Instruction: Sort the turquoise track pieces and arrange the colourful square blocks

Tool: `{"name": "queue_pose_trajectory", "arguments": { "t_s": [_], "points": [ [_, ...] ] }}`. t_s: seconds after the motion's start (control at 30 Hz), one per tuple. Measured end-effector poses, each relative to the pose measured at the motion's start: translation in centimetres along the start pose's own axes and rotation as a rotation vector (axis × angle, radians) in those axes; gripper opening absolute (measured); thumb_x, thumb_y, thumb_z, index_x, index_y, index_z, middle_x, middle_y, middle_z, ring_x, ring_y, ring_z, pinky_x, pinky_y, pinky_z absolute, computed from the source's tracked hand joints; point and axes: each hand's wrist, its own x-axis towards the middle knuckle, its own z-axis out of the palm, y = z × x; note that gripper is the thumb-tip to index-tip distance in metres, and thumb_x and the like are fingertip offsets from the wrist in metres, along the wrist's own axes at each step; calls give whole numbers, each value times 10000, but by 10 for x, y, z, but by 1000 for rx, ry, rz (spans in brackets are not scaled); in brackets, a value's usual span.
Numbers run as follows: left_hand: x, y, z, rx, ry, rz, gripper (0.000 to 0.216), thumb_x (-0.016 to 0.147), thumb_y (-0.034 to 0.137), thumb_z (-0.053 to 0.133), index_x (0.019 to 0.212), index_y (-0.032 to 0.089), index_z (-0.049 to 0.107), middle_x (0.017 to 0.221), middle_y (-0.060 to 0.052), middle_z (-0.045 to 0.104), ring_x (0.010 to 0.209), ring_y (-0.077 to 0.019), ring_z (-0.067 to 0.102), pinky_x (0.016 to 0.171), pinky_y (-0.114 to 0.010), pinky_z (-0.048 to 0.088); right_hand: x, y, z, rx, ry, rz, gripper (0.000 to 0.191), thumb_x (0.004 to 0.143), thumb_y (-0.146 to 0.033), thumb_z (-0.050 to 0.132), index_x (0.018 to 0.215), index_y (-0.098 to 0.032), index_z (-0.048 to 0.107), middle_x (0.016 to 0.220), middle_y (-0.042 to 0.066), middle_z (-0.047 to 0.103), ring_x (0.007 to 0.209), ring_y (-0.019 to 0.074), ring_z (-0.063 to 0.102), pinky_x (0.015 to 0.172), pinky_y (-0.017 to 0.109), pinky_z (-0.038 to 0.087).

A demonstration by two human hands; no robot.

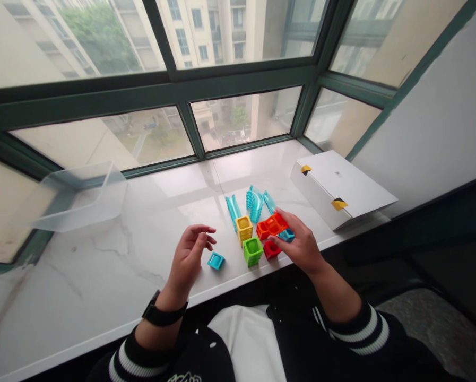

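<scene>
My right hand (297,239) pinches an orange toy block piece (276,224) between thumb and fingers, above the group of blocks. Below it are a red block (271,249) and a blue block (287,235), both partly covered. To the left of these stand a green block stack (253,251) and a yellow block stack (244,229). My left hand (190,252) is raised over the sill with its fingers loosely bent and apart, holding nothing. A single blue block (216,260) lies just to the right of it.
Clear turquoise track pieces, one straight (233,212) and one curved (254,203), are behind the blocks. A transparent plastic bin (82,199) stands at the left by the window. A white box-like object with yellow-black tabs (343,185) is at the right. The sill's front edge (230,285) runs before me.
</scene>
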Motion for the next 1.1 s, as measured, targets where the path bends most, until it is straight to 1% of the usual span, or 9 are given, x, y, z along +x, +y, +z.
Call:
{"name": "queue_pose_trajectory", "arguments": {
  "t_s": [0.13,0.2,0.27,0.37,0.43,0.47,0.57,0.73,1.1],
  "points": [
    [-7,-30,-49,59,196,-210,325,932,498,687,1079,211,649,1064,-56,712,825,-161,665,691,-269,531,-3,25,10,-66,-51,51,661,925,-370,742,1544,-301,520,1456,109,638,1341,309,613,1156,513,510],
    [-14,-44,-65,157,230,-249,364,897,518,700,1074,204,653,1060,-68,724,873,-192,680,746,-310,546,-4,35,17,-98,-81,53,666,924,-354,733,1549,-298,512,1450,110,640,1343,311,609,1154,521,508],
    [-21,-55,-74,305,223,-233,361,889,521,680,1060,204,663,1059,-85,740,973,-241,695,866,-388,555,-4,43,24,-131,-105,57,663,924,-344,724,1549,-284,511,1445,117,641,1347,319,604,1154,536,503],
    [-30,-67,-78,628,142,-150,319,896,485,646,1074,224,691,1132,-104,744,1134,-313,671,1042,-506,492,-3,51,34,-170,-123,73,656,919,-333,720,1539,-262,519,1444,131,639,1354,329,597,1157,552,494],
    [-35,-74,-78,802,82,-83,311,901,466,625,1095,235,703,1158,-105,738,1160,-336,659,1084,-536,463,-3,55,39,-185,-135,75,652,916,-316,716,1535,-254,521,1445,135,638,1357,327,594,1163,553,485],
    [-37,-77,-78,844,65,-60,311,906,461,612,1100,235,702,1156,-104,736,1153,-338,661,1086,-537,465,-2,57,41,-191,-140,74,650,916,-306,713,1535,-252,520,1444,135,638,1356,323,593,1166,551,483],
    [-40,-85,-79,867,44,-50,303,925,449,579,1103,231,693,1154,-102,727,1138,-325,667,1070,-513,488,-1,62,46,-213,-157,73,650,910,-273,706,1532,-247,521,1437,133,641,1345,314,598,1163,543,485],
    [-40,-91,-84,869,46,-36,303,951,435,561,1134,226,682,1186,-104,712,1175,-313,651,1100,-510,477,1,69,53,-246,-185,95,648,880,-232,715,1505,-248,546,1426,116,650,1323,309,612,1150,531,500],
    [-40,-104,-89,860,45,-27,273,953,422,550,1101,248,699,1199,-85,707,1186,-294,655,1105,-490,499,5,66,54,-229,-236,133,656,874,-222,695,1503,-291,522,1443,100,616,1344,309,594,1146,521,507]
  ]
}}
